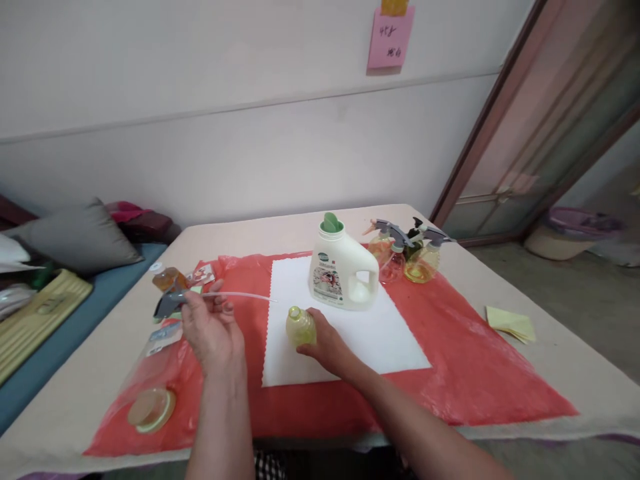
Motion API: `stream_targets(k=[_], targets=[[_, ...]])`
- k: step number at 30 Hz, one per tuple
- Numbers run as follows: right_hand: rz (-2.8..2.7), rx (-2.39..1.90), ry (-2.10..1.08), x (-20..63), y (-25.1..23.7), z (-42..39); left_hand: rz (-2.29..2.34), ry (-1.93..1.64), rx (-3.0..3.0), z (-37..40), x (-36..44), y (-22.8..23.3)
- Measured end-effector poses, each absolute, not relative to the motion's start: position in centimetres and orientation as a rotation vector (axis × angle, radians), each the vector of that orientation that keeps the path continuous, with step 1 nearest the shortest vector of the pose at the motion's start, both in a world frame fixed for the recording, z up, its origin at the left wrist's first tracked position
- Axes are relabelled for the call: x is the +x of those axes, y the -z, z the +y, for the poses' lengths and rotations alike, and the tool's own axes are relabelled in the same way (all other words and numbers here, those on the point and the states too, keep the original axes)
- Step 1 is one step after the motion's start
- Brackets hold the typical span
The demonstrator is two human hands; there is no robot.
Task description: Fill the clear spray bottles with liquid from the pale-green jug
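My left hand (210,330) holds a grey spray trigger head (170,302), lifted above the table, its thin clear dip tube (240,295) pointing right. My right hand (327,340) grips a small round yellow-green bottle (300,327) with an open neck, standing on the white cloth (370,333). The tip of the tube ends a little above and to the left of the bottle's mouth. A white detergent jug (343,273) with a green cap stands just behind the bottle.
The white cloth lies on a red plastic sheet (475,373) over the beige table (575,360). Several filled spray bottles (410,253) stand at the back right. An amber bottle (167,277) and a clear bag with a lid (150,408) sit left. Yellow papers (510,324) lie right.
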State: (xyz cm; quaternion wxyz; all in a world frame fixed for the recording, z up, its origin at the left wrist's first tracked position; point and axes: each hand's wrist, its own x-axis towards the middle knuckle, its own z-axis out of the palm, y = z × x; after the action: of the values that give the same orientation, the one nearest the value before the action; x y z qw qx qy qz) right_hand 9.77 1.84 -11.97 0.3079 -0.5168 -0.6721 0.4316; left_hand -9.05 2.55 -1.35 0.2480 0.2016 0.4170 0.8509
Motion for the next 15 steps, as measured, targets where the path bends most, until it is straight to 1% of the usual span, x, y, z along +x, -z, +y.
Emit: stream_targets(k=[3, 5, 10, 13, 15], targets=[[-1.773, -1.372, -1.176, 10.4, 12.0, 2.0, 1.119, -2.29, 0.535, 2.5, -9.3, 1.4], [-1.663, -1.359, -1.154, 11.1, 11.7, 2.3, 1.109, -2.276, 0.514, 2.4, -9.5, 1.3], [-1.214, -1.368, -0.901, 13.2, 10.5, 3.6, 1.104, -2.245, 0.426, 2.3, -9.7, 1.4], [-1.098, -1.394, -0.806, 14.3, 10.0, 5.1, 1.086, -2.204, 0.388, 2.3, -9.5, 1.5], [-1.092, -1.361, -0.816, 14.9, 9.7, 6.4, 1.077, -2.176, 0.375, 2.3, -9.2, 1.7]])
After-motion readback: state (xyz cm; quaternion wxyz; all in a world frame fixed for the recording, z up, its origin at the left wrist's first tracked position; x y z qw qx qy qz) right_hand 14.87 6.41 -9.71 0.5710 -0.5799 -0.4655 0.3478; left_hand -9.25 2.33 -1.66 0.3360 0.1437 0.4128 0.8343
